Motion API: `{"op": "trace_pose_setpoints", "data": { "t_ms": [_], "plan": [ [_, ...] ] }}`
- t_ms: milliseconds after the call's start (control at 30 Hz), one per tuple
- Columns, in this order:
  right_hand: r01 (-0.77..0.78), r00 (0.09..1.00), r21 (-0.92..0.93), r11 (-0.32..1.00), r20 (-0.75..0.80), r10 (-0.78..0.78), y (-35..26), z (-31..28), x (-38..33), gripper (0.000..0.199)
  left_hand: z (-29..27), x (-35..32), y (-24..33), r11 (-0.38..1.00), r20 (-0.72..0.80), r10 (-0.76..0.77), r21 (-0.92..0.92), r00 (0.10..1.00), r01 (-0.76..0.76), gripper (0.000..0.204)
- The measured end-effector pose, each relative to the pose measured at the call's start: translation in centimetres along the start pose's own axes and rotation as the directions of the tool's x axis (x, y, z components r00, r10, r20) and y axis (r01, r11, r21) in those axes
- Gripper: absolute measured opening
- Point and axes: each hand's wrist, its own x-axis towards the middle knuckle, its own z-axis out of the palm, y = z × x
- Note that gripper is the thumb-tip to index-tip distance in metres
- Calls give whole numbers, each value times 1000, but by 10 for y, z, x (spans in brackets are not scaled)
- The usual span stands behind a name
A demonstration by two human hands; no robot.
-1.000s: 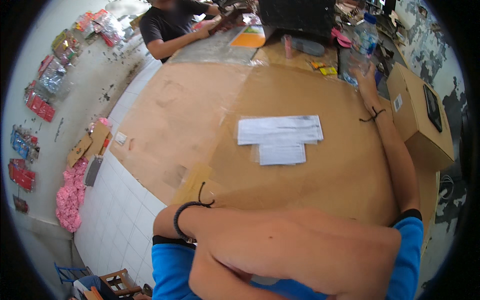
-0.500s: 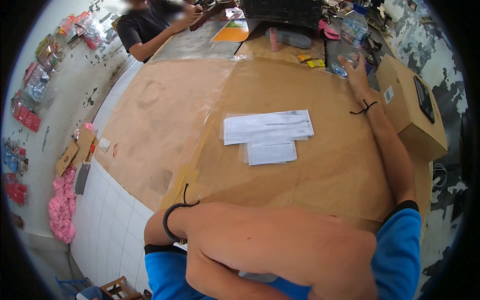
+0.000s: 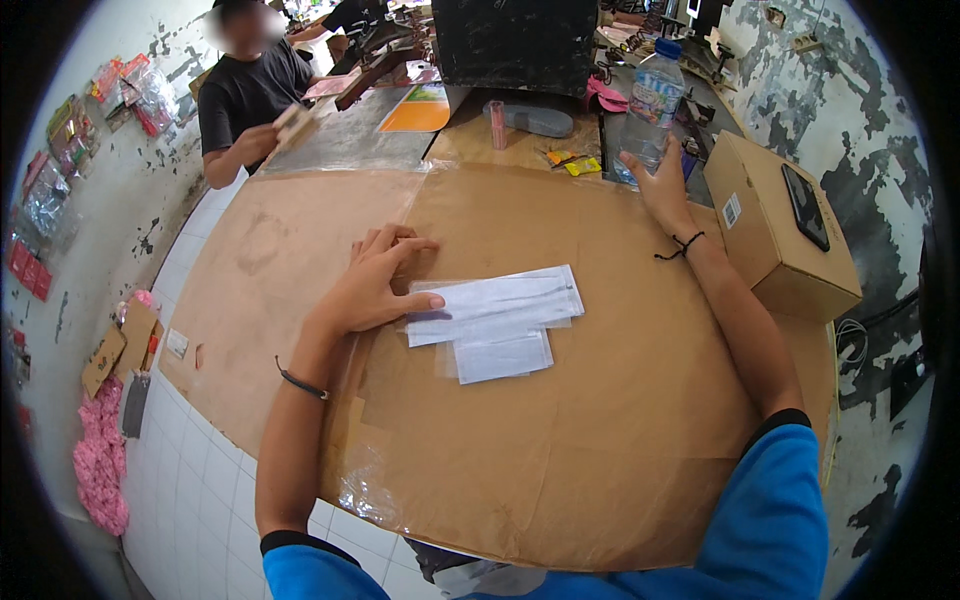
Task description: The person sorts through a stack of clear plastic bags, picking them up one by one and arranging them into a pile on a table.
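Nearest the viewer, two forearms in blue sleeves reach out over a large parcel [image 3: 560,420] wrapped in brown cardboard and clear film, which lies flat and covers most of the counter [image 3: 250,290]. The left hand [image 3: 375,285], with a thin black band at the wrist, rests palm down on the parcel's top with its fingers loosely spread, gripping nothing; its thumb tip lies on the left edge of the white paper slips [image 3: 495,320]. Those slips sit under a clear sleeve near the middle of the parcel, a longer one above and a shorter one just below it, both a little tilted. Farther out on the right, the right hand [image 3: 660,180], with a black cord at the wrist, is open with fingers spread and reaches the lower part of a clear plastic water bottle [image 3: 648,110] with a blue cap, standing upright just past the parcel's far edge; whether the fingers actually touch it cannot be told. Just right of that arm stands a brown cardboard box [image 3: 775,225] with a dark phone [image 3: 805,205] lying on its top. Small yellow packets [image 3: 570,162] lie just left of the bottle. At the far left, another person in a dark shirt [image 3: 245,90] stands at the counter holding something small.
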Motion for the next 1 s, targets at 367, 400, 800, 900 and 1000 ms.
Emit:
{"op": "trace_pose_setpoints", "data": {
  "t_ms": [367, 400, 800, 900, 1000],
  "plan": [
    [-22, 1000, 64, 998, -10, 23, 1, 0, -7, 104, -3, 1, 10, 998, 64, 67, -12, 996, -66, 66],
    [-7, 1000, 19, 1000, -21, 8, 1, 0, -6, 104, -4, 1, 12, 998, 77, 66, -27, 995, -64, 64],
    [74, 997, -109, 991, -18, -76, 3, -3, -4, 105, -2, 1, 18, 979, 43, 152, -140, 987, -145, 44],
    [41, 999, -89, 995, -12, -42, -5, -4, -8, 104, -3, 2, 23, 985, 79, 55, -168, 995, -41, 46],
    [-1, 1000, -57, 998, -14, 0, -20, -6, -11, 102, -6, 1, 26, 978, 34, 72, -199, 997, -64, 43]
  ]
}}
